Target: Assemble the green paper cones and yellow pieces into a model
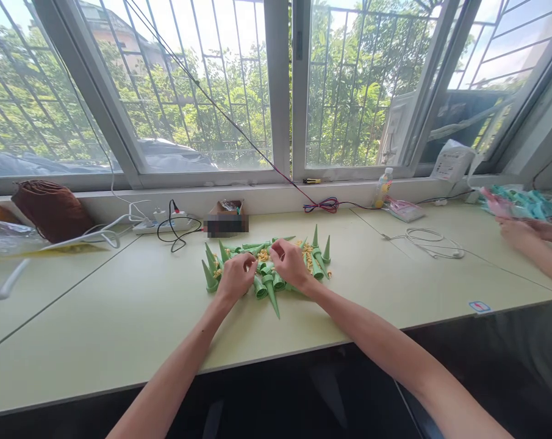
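Observation:
A heap of green plastic cone spikes (269,286) mixed with small yellow pieces (307,250) lies on the pale green table (120,317). Over the heap's left side, my left hand (235,275) has its fingers curled in a pinch. My right hand (290,262) is over the middle, fingers also pinched together. What each pinch holds is too small to make out. The two hands nearly meet above the pile.
A white power strip (159,224) with cables, a small cardboard box (226,218) and a brown bag (51,207) sit by the window sill. A bottle (382,188), white cable (429,241) and another person's hands (525,231) are at right.

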A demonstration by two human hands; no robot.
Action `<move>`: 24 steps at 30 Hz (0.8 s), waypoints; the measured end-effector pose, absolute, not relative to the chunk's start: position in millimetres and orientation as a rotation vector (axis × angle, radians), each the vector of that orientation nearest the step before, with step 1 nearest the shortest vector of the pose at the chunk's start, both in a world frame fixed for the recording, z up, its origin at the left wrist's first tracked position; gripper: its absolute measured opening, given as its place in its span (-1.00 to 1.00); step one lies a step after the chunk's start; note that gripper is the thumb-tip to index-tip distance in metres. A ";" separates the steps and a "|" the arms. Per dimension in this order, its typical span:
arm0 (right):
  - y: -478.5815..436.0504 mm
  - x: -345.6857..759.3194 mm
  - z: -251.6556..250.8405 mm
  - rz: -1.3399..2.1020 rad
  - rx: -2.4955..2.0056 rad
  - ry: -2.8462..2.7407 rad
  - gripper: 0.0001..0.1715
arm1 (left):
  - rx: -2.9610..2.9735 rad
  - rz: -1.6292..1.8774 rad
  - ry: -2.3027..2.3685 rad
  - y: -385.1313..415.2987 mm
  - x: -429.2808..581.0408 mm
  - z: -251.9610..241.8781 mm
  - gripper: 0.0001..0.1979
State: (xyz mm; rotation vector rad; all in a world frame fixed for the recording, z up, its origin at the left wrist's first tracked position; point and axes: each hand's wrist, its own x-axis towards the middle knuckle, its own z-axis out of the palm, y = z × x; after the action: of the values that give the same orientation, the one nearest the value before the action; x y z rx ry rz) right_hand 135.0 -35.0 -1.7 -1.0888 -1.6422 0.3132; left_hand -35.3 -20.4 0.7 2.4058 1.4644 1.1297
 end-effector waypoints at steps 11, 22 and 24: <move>-35.6 133.8 -2.8 0.297 -1.073 -1.667 -0.81 | 2.479 0.875 1.496 -17.0 -36.5 -10.3 -0.82; -38.4 134.1 -2.0 0.335 -1.068 -1.699 -0.81 | 2.494 0.926 1.544 -17.6 -36.5 -12.1 -0.85; -38.9 134.0 -2.2 0.339 -1.064 -1.704 -0.81 | 2.487 0.917 1.551 -17.8 -36.4 -12.0 -0.84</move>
State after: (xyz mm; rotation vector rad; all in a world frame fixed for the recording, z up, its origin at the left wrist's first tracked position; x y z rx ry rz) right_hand 134.0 -38.9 -2.2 -1.0637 -1.7043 0.3394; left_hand -36.4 -17.8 -12.0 2.4868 1.5509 0.9175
